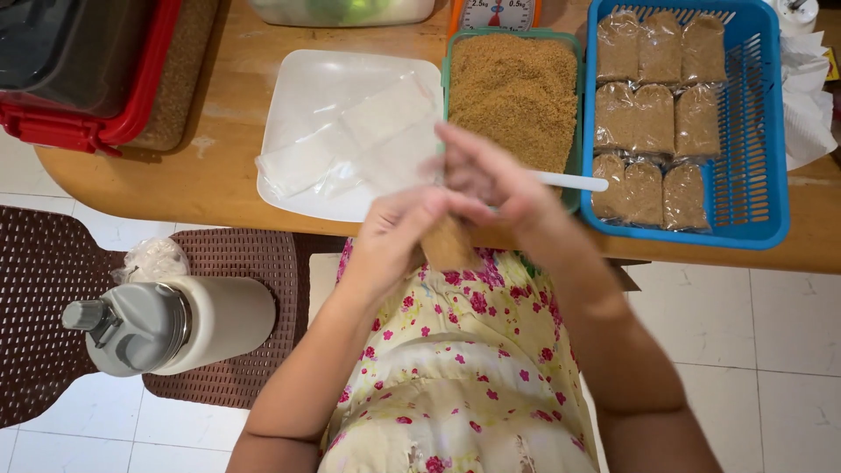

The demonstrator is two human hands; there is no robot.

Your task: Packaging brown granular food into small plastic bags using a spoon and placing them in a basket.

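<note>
My left hand (399,235) and my right hand (491,180) meet over the table's front edge, both closed on a small clear bag of brown granules (447,245) that hangs between them. My right hand is blurred with motion. Just behind it stands a green-rimmed tub of brown granules (512,88) with a white spoon handle (569,181) sticking out toward the right. A white tray (302,88) with several empty clear bags (350,144) lies to the left of the tub.
A blue basket (753,131) at the right holds several filled bags in rows. A red-lidded box (79,79) sits at the back left. A white flask with a grey lid (166,324) stands on a brown mat on the floor. White cloth (806,96) lies far right.
</note>
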